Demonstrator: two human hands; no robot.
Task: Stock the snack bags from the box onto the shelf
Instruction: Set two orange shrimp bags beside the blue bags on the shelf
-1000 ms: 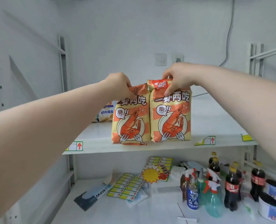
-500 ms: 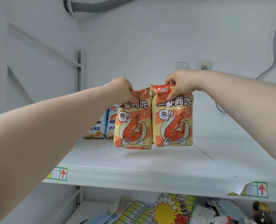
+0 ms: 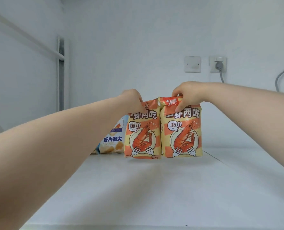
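Two yellow-and-orange shrimp snack bags stand upright side by side over the white shelf (image 3: pixel 154 188), deep toward its back. My left hand (image 3: pixel 133 99) pinches the top edge of the left bag (image 3: pixel 142 135). My right hand (image 3: pixel 188 93) grips the top seal of the right bag (image 3: pixel 182 133). The bags' bottoms are at or just above the shelf surface; I cannot tell if they touch it. The box is out of view.
A blue-and-white snack bag (image 3: pixel 112 140) stands on the shelf just left of and behind the left shrimp bag. Behind is the white wall with a switch plate (image 3: pixel 192 64) and a plugged socket (image 3: pixel 218 64). A shelf upright (image 3: pixel 61 72) stands at the left.
Both hands have carried the two shrimp bags further back over the shelf, beside the blue bag. My view has risen, so the lower shelf with its bottles has dropped out of sight.
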